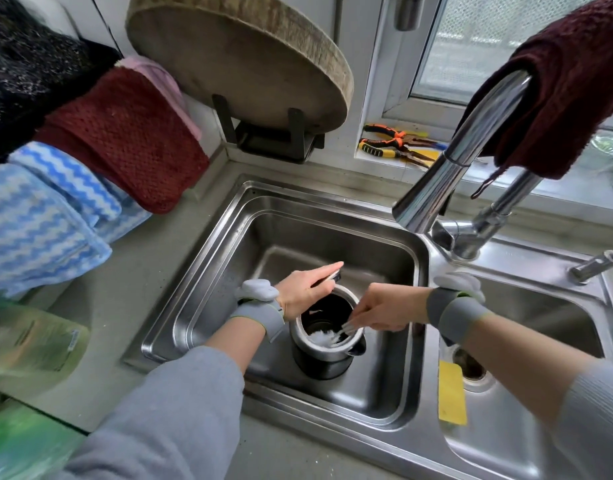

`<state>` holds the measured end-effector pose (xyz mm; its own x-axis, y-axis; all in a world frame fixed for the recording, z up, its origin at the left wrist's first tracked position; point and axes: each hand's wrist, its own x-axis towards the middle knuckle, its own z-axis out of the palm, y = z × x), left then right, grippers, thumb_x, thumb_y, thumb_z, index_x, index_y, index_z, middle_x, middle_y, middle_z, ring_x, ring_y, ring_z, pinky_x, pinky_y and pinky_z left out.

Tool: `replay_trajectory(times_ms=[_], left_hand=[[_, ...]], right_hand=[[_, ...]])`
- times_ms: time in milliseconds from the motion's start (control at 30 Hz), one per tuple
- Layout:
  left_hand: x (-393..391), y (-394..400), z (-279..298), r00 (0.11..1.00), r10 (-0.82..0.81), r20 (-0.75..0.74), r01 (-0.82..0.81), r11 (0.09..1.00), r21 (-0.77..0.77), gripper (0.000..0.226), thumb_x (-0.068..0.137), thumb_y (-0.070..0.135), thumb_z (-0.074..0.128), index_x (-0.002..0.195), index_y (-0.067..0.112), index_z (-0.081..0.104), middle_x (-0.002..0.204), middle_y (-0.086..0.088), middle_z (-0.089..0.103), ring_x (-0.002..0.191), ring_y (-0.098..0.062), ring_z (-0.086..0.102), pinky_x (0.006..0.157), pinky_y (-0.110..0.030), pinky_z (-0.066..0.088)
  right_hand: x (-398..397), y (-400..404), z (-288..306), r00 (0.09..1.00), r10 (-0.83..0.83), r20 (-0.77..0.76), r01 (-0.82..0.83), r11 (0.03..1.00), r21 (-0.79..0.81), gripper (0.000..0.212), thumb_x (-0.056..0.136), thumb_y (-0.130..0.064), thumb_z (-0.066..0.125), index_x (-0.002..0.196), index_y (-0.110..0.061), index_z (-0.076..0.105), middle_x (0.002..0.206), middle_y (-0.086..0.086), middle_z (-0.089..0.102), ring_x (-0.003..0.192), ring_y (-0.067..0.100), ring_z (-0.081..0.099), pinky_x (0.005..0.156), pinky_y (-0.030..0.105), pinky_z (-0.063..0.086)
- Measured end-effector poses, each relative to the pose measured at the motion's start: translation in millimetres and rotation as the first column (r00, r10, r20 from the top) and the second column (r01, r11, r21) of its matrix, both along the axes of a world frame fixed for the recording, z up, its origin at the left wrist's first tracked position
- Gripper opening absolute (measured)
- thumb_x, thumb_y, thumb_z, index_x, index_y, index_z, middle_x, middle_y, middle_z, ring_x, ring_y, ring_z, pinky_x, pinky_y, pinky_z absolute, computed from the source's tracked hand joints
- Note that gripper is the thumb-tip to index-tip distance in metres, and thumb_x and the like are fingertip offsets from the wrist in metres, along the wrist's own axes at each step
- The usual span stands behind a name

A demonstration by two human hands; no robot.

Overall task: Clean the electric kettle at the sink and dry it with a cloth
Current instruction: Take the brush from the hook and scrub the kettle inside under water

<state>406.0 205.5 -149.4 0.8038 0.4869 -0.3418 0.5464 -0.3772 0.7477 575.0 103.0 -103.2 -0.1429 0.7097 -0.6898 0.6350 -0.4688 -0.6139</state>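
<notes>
Two hands at work over the left basin of the steel sink (pixel 201 271), electric kettle (pixel 327 344) standing upright on its floor, lid swung open. Best scrubbed with short circular strokes round the inner wall and base, white brush head (pixel 320 337) kept pressed to the metal. Better kept away from the underside contacts with the water, likely. Left hand (pixel 307 291) reaching in from the left, wrist bent down, fingers clamped on the open lid or handle near the rim, index laid straight along it, steadying the body. Right hand (pixel 381 308) angled down from the right, forearm crossing the divider, fingers pinched together on the brush handle just above the mouth. Tap (pixel 450 171) not running; maroon cloth (pixel 557 88) draped over its neck, within reach for drying.
</notes>
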Motion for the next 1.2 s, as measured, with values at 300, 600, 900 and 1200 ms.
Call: replay_trajectory(times_ms=[300,600,900,1200], left_hand=[[-20.8,-16.7,1.6,0.943,0.332,0.022,-0.331,0.943,-0.036,0.07,0.084,0.056,0.059,0.144,0.025,0.039,0.137,0.004,0.051,0.133,-0.01,0.041,0.101,-0.01,0.025],[-28.0,-74.9,-57.3,0.879,0.458,-0.132,-0.476,0.848,-0.231,0.15,0.028,0.059,0.088,0.145,0.023,0.001,0.134,0.0,0.057,0.122,-0.003,0.053,0.112,-0.025,0.034],[-22.6,-70.0,-57.6,0.85,0.525,0.043,-0.526,0.851,-0.002,0.123,0.026,0.054,0.081,0.135,0.022,0.034,0.125,0.006,0.045,0.115,-0.01,0.05,0.1,-0.019,0.037],[-19.3,-40.5,-53.8,0.96,0.28,0.015,-0.28,0.96,0.022,0.12,0.024,0.051,0.079,0.132,0.02,0.036,0.127,0.006,0.048,0.118,-0.008,0.05,0.103,-0.02,0.038]], right_hand=[[0.8,-14.4,-10.9,0.997,-0.055,0.047,0.055,0.998,-0.003,0.026,0.092,-0.016,0.055,0.07,-0.007,0.066,0.042,-0.008,0.056,0.03,0.005,0.04,0.04,0.017,0.036],[-23.8,-7.3,-21.4,0.988,-0.14,0.068,0.125,0.973,0.193,0.03,0.089,-0.018,0.056,0.069,0.005,0.061,0.052,0.006,0.047,0.039,0.015,0.034,0.045,0.023,0.033],[-1.2,4.5,-8.4,0.981,0.136,0.136,-0.143,0.989,0.045,0.014,0.087,-0.026,0.063,0.092,-0.02,0.075,0.036,-0.006,0.042,0.036,0.01,0.031,0.048,0.023,0.034],[6.8,10.4,-5.6,0.975,0.19,0.118,-0.196,0.98,0.044,0.02,0.089,-0.025,0.061,0.102,-0.017,0.073,0.045,-0.007,0.047,0.045,0.015,0.037,0.051,0.024,0.038]])
